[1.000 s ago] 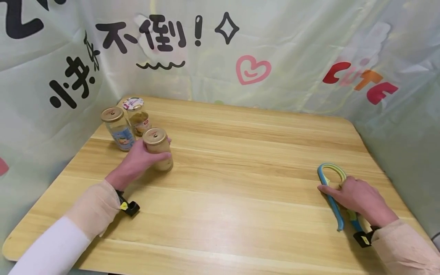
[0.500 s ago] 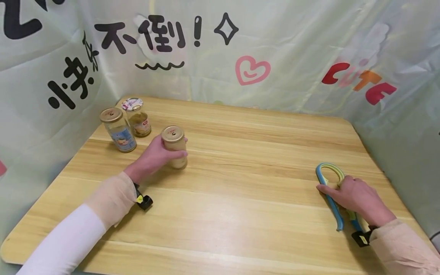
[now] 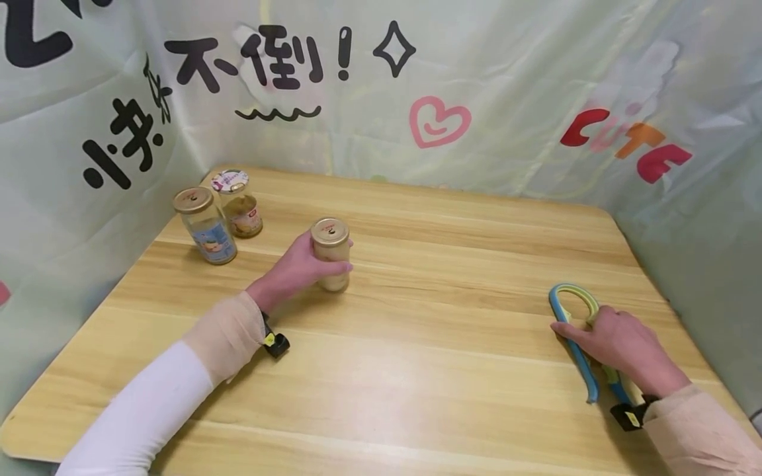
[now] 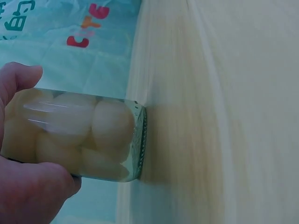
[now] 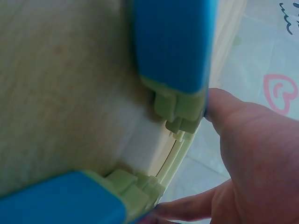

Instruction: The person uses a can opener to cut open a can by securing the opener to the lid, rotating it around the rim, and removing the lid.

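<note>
My left hand [image 3: 294,271] grips a glass jar [image 3: 330,233] with a gold lid, thumb on the near side and fingers round the back. Pale round pieces in liquid fill the jar [image 4: 74,130] in the left wrist view, its base right at the tabletop. At the right side of the table, my right hand [image 3: 622,340] holds a blue and pale-yellow U-shaped tool [image 3: 580,367] between thumb and fingers. Stepped yellow teeth line the inner sides of the tool's two blue arms [image 5: 175,46] in the right wrist view. Part of one arm is hidden under the hand.
On the left of the wooden table [image 3: 417,317] stand a gold-lidded jar [image 3: 214,241] with a blue label and a smaller jar [image 3: 245,218] with a patterned lid. A printed cloth [image 3: 506,79] hangs behind and along both sides.
My left hand has carried the gold-lidded jar of pale pieces to the right, away from the two other jars. My right hand and the U-shaped tool have stayed in place.
</note>
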The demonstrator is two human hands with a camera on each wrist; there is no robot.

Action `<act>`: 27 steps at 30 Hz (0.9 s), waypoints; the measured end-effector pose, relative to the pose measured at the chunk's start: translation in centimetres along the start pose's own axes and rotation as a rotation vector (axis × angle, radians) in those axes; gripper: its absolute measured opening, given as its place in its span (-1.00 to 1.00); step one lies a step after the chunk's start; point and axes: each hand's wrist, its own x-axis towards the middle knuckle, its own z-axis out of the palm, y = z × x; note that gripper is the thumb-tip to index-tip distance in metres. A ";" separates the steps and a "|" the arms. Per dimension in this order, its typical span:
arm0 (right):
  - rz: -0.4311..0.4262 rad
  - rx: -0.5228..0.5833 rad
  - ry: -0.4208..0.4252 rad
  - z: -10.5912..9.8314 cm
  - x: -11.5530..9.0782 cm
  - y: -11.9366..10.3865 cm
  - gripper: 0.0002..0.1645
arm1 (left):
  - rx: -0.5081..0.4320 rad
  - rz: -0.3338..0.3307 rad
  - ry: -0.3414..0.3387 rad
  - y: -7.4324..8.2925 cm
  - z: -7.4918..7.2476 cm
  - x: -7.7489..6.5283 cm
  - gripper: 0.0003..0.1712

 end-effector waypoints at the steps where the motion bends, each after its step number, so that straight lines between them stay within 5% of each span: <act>1: 0.004 -0.001 0.001 0.0 0.0 0.0 -0.14 | -0.006 0.008 -0.004 0.0 0.2 0.1 -0.30; 27: -0.007 -0.015 0.033 0.0 -0.1 -0.2 -0.15 | 0.048 0.003 -0.072 0.5 4.4 3.5 -0.29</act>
